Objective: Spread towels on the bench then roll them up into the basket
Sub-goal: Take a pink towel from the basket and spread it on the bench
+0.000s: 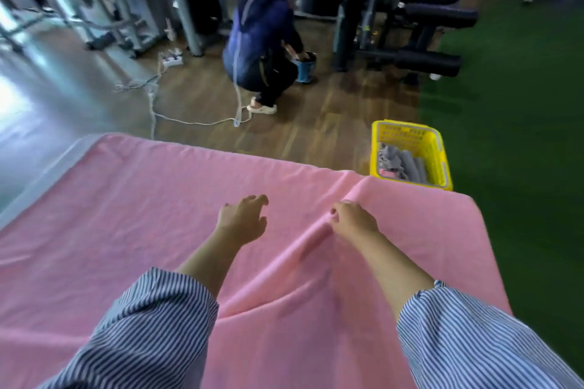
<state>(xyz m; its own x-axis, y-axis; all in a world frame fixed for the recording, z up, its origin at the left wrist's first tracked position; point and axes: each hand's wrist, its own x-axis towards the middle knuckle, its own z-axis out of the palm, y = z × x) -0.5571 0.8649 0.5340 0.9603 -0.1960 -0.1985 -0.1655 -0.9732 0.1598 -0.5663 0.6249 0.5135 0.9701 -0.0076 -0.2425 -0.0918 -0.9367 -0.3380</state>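
- Gym machines are standing beyond the table (47, 174), which a pink towel (142, 215) is covering.
- Left hand (241, 219) is hovering with fingers released; right hand (354, 219) is pinching a ridge beside it.
- Sweeping that ridge toward the yellow basket (439, 155) should be flattening it best.

One view only, from a head-worn wide-angle camera. It looked forward and steeply down from close above the counter, whose pink towel (158, 215) filled the lower frame. Both forearms entered from the bottom edge. The floor (300, 123) beyond occupied the upper frame at greater distance. Edges showed curvature and blur.
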